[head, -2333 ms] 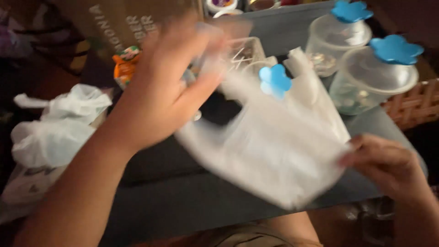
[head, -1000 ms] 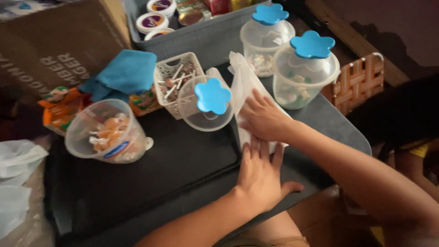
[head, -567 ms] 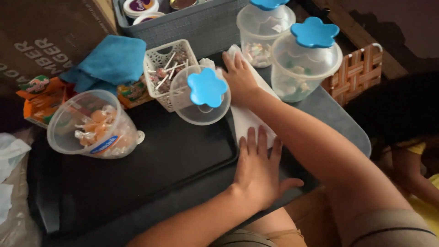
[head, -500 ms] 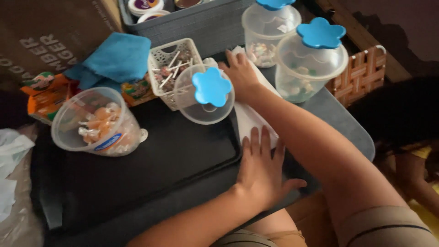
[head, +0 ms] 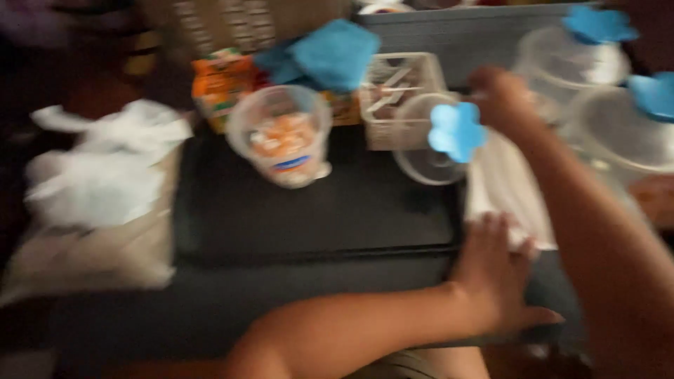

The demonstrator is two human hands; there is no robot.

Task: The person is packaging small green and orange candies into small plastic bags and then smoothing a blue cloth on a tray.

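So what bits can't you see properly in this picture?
- Head view, all motion-blurred: what fills the clear tub stays unclear.
- Right hand: fingertips smeared, grip on the white bag untellable.
- Left hand covers the bag's near end.
- Lidded jars: cut by the right edge.

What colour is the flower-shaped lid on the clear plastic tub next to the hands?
Light blue. The flower-shaped lid on the clear plastic tub shows best in the head view, though blurred.
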